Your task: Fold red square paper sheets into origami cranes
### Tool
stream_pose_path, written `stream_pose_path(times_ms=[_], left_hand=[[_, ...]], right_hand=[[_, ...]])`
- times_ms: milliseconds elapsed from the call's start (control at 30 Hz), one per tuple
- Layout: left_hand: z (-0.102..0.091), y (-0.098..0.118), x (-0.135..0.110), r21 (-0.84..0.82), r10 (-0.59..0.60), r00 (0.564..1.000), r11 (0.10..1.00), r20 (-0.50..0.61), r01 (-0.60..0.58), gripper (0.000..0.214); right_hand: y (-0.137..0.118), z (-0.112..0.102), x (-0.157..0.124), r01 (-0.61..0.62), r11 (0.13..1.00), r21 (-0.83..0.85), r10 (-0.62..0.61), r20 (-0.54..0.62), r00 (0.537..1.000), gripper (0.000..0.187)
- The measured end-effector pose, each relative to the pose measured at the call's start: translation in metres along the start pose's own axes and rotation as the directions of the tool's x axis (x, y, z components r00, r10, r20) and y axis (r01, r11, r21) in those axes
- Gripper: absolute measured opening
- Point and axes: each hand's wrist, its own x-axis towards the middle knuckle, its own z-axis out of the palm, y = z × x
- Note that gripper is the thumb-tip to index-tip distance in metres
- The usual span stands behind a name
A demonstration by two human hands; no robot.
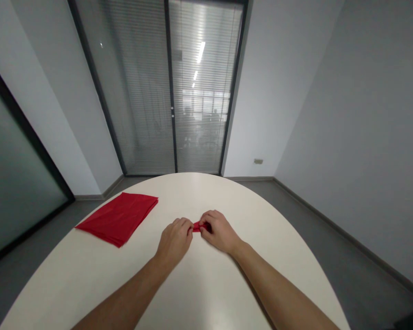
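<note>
Both of my hands meet near the middle of a round white table (268, 215). A small folded piece of red paper (197, 226) shows between them. My left hand (174, 240) is curled with its fingertips closed on the paper's left end. My right hand (218, 231) is also closed, pinching the right end. Most of the paper is hidden under my fingers. Both hands rest on or just above the tabletop.
A flat stack of red paper sheets (119, 217) lies on the table to the left of my hands. Beyond the table's far edge stand glass doors with blinds (172, 91). Grey floor surrounds the table, with white walls on both sides.
</note>
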Motion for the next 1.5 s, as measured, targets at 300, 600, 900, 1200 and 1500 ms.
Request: stream_pose_path(times_ms=[300, 600, 900, 1200, 1500], left_hand=[[-0.002, 0.001, 0.000, 0.000, 0.000, 1.000, 1.000, -0.008, 0.000, 0.016], [0.000, 0.000, 0.000, -0.017, 0.002, 1.000, 1.000, -0.014, -0.003, 0.019], [0.001, -0.001, 0.000, -0.047, 0.001, 1.000, 0.999, -0.012, -0.002, 0.017], [0.008, -0.013, 0.004, -0.362, -0.321, 0.946, 0.888, -0.047, 0.283, 0.013], [0.013, -0.017, 0.008, -0.663, -0.411, 0.902, 0.713, -0.134, 0.226, 0.014]], right_hand=[[0.004, 0.003, -0.002, -0.033, 0.999, 0.014, 0.034, -0.026, 0.999, 0.029], [-0.001, -0.002, 0.000, 0.007, 1.000, 0.005, -0.007, 0.031, 1.000, 0.018], [0.001, 0.001, -0.001, 0.063, 0.998, 0.021, -0.063, -0.016, 0.998, 0.016], [-0.001, -0.007, 0.000, 0.157, 0.988, -0.009, -0.154, -0.230, 0.961, 0.037], [0.004, 0.001, 0.000, 0.024, 0.976, 0.217, 0.058, -0.367, 0.929, 0.067]])
